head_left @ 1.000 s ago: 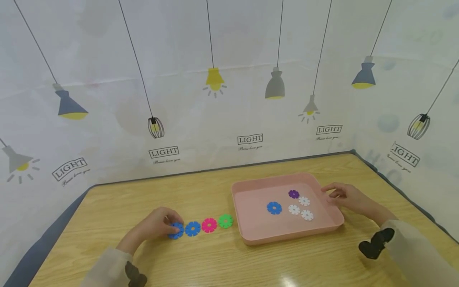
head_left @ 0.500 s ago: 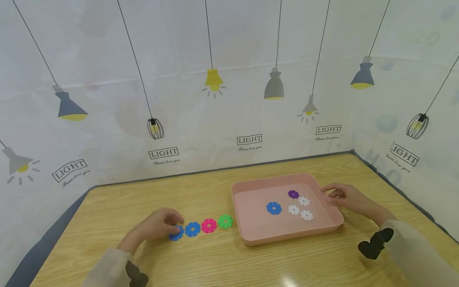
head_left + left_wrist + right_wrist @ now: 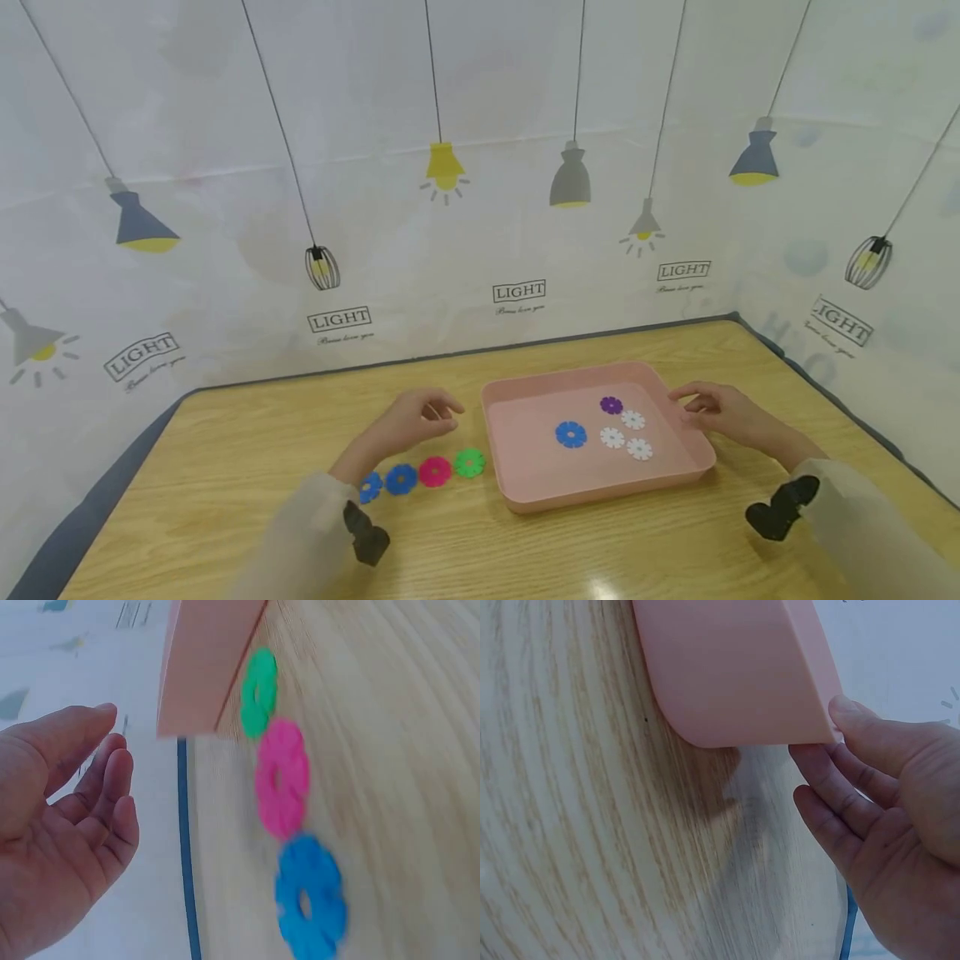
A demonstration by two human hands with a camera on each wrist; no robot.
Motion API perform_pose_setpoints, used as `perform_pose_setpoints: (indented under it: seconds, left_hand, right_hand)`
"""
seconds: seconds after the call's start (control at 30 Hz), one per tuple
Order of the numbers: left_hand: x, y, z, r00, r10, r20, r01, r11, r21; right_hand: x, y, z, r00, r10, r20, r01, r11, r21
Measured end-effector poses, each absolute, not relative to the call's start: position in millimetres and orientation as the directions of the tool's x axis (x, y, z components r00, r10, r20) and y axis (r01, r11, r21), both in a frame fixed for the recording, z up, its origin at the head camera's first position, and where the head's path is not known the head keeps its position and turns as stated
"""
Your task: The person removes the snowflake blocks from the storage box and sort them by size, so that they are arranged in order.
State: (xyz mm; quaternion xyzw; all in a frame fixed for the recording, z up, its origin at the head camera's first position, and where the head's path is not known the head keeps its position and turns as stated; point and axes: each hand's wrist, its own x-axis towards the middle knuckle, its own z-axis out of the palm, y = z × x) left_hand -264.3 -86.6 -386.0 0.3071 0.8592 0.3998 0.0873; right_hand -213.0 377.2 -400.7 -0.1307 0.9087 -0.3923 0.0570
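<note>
My left hand (image 3: 408, 421) is in the air over the table, left of the pink tray (image 3: 525, 457), fingers loosely curled with nothing between them. Below it on the wood lies a row of flat notched plastic snowflake discs: a blue disc (image 3: 369, 490) partly covered by the wrist, another blue disc (image 3: 393, 480), a pink disc (image 3: 427, 472) and a green disc (image 3: 461, 464) nearest the tray. At the tray's right side my right hand (image 3: 727, 414) grips the rim; the right wrist view shows the thumb (image 3: 849, 711) over the edge and fingers outside.
Inside the tray lie a blue disc (image 3: 562, 435), a purple disc (image 3: 604, 406) and several white discs (image 3: 633, 451). A white printed curtain (image 3: 450, 325) stands behind the wooden table (image 3: 450, 554) and along its sides.
My left hand has let go of the leftmost blue disc, lifted and moved right toward the tray. The right hand has stayed on the tray's rim.
</note>
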Motion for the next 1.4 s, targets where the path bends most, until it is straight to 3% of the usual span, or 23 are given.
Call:
perform_pose_setpoints:
  seconds: [0.33, 0.67, 0.9, 1.4]
  left_hand:
    - [-283.8, -12.2, -375.0, -0.750, 0.662, 0.005, 0.419, 0.468, 0.778]
    - [-291.8, 40.2, -370.4, -0.664, 0.715, -0.221, 0.226, 0.473, 0.852]
    - [-292.6, 62.5, -378.2, -0.628, 0.715, -0.305, 0.172, 0.511, 0.842]
    - [-290.7, 79.7, -389.6, -0.621, 0.722, -0.306, 0.310, 0.585, 0.750]
  right_hand:
    - [-212.5, 375.7, -398.6, -0.959, -0.283, 0.003, -0.194, 0.649, -0.736]
    - [-212.4, 375.9, -398.5, -0.962, -0.273, -0.019, -0.168, 0.644, -0.747]
    - [-213.5, 376.7, -398.9, -0.962, -0.270, -0.024, -0.163, 0.647, -0.744]
    - [-213.9, 377.2, -399.8, -0.962, -0.270, -0.023, -0.161, 0.638, -0.753]
